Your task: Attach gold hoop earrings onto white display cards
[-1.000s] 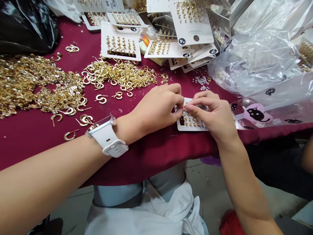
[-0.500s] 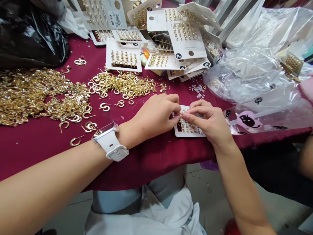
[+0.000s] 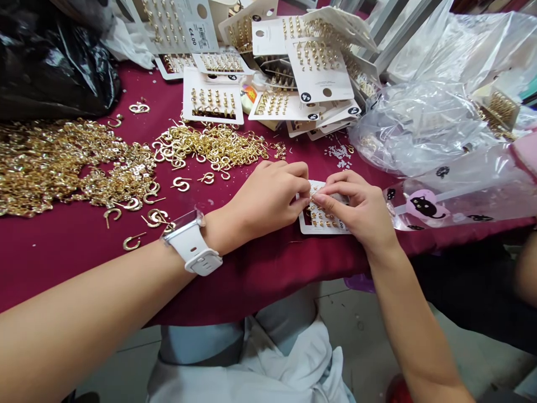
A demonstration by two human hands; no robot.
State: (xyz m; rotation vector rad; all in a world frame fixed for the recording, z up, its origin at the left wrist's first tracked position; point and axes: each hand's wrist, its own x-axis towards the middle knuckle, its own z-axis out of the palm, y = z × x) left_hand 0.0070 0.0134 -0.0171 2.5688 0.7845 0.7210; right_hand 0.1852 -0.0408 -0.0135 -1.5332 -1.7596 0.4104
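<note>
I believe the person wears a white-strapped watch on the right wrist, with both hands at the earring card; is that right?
No, the head view shows the watch on the left wrist; the left hand and right hand are indeed at the earring card.

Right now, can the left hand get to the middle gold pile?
Probably yes: the pile lies just beyond the left hand with cloth between, though that hand is busy at the card.

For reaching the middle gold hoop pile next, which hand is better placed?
Likely the left hand: it sits nearer the hoop pile, while the right hand lies farther off, partly over the earring card. Both look busy at the card.
</note>
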